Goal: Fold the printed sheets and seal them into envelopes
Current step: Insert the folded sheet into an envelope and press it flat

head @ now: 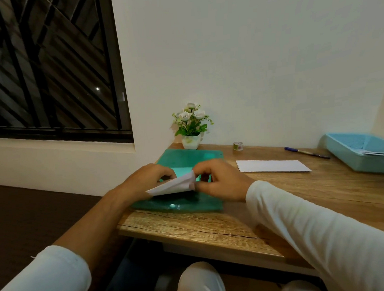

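Pinching one folded white sheet [174,185] in curled fingers, the left hand [147,181] and right hand [221,181] hold it over the green mat [187,159] by the table's [214,225] left edge. Bare wood separates them from one envelope [271,165], one pen [306,153], one tape roll [238,146] and one blue tray [356,157].

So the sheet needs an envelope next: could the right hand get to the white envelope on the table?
Probably yes. The envelope lies flat just right of the right hand with bare table between them. Both hands pinch the folded sheet, though, so the left hand would have to keep it.
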